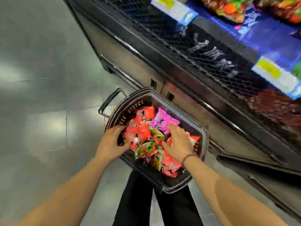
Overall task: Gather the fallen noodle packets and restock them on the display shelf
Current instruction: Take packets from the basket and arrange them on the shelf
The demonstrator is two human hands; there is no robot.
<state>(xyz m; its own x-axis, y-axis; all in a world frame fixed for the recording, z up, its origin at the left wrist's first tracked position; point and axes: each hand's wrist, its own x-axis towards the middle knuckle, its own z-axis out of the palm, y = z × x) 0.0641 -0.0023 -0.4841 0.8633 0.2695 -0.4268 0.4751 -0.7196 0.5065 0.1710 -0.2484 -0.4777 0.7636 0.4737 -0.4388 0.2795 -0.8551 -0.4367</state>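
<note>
A dark plastic shopping basket point(204, 139) stands on the floor beside the display shelf point(211, 51). It holds several noodle packets: red ones point(138, 132) and a pink one point(162, 119). My left hand point(112, 142) grips the basket's near-left rim, fingers curled over the edge. My right hand point(179, 141) lies flat on the packets in the middle of the basket, fingers spread. Which packet it touches underneath is hidden.
The basket's handle point(109, 100) hangs folded down at the far left. Grey tiled floor point(40, 95) stretches to the left. The shelf's mesh front and price tags point(275, 77) run along the right, with stocked packets point(228, 8) above. My dark trouser legs point(138, 201) are below the basket.
</note>
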